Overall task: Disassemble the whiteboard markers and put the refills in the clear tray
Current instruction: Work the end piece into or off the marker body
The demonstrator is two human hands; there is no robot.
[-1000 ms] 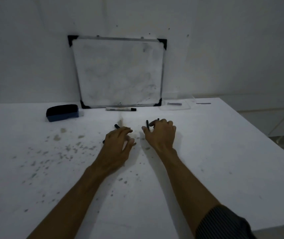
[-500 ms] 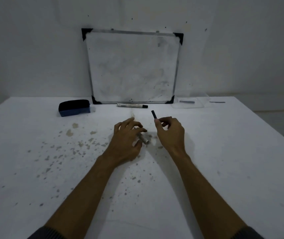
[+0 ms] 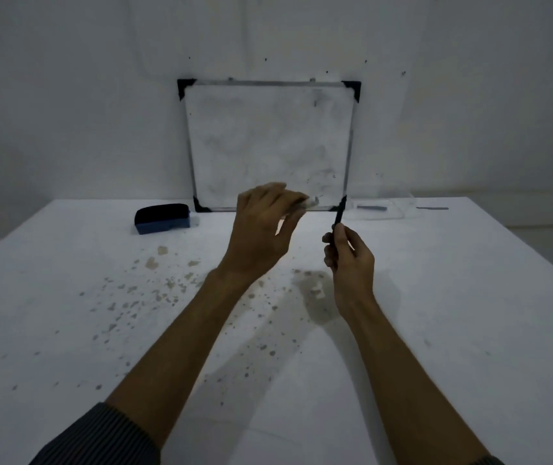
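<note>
My left hand (image 3: 263,229) is raised above the table and grips a pale marker barrel (image 3: 310,203), whose end sticks out to the right of my fingers. My right hand (image 3: 349,255) holds a thin black refill (image 3: 339,213) upright between thumb and fingers, a little to the right of the barrel and apart from it. The clear tray (image 3: 380,209) lies at the back right of the table with one dark refill (image 3: 371,207) in it. Another marker at the foot of the whiteboard is hidden behind my left hand.
A whiteboard (image 3: 268,146) leans on the wall at the table's far edge. A blue-black eraser (image 3: 163,218) sits left of it. A dark thin piece (image 3: 432,208) lies right of the tray. Stains speckle the white table (image 3: 101,313).
Both hands have lifted off the table. The black refill is out of the barrel and held in my right hand, and my left hand has raised the barrel toward the whiteboard.
</note>
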